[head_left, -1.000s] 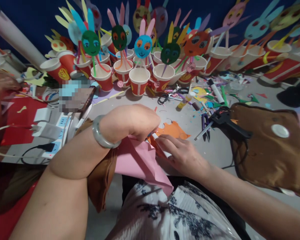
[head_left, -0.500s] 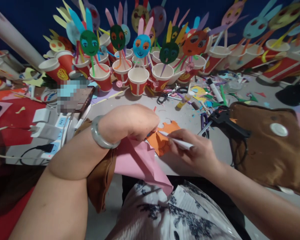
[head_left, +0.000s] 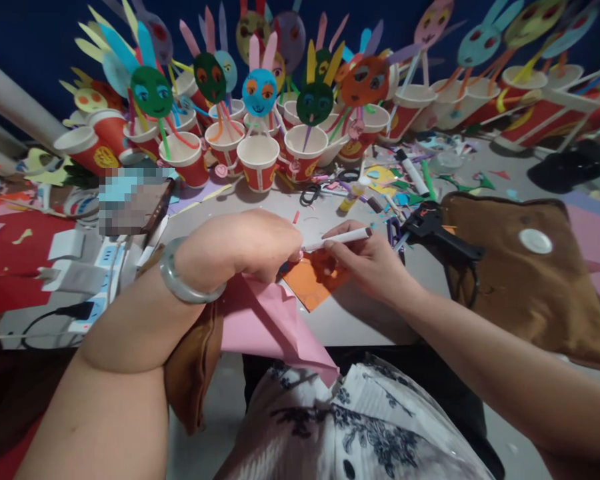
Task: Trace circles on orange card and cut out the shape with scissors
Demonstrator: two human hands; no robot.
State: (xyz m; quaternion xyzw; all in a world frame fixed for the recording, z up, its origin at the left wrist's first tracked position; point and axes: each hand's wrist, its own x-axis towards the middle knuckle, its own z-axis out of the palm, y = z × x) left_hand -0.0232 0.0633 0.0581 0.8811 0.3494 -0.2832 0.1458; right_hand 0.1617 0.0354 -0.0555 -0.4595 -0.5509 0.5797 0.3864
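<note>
My left hand (head_left: 247, 243) is closed on a pink paper sheet (head_left: 267, 320) that hangs over the table's front edge toward my lap; a pale bangle circles that wrist. My right hand (head_left: 370, 263) holds a white marker pen (head_left: 337, 239) level, its tip against my left fingers. An orange paper piece (head_left: 310, 283) with round cut-outs lies on the table under both hands.
Rows of red paper cups (head_left: 257, 160) with coloured paper faces on sticks fill the back. Scissors (head_left: 313, 193), a glue stick (head_left: 353, 195), paper scraps and a black glue gun (head_left: 437, 230) lie mid-table. A brown cushion (head_left: 525, 273) sits right; a power strip (head_left: 97, 263) left.
My right hand picked the white marker up off the orange paper and raised it toward my left fingers. The view shifted slightly left. The left hand stayed put on the pink sheet.
</note>
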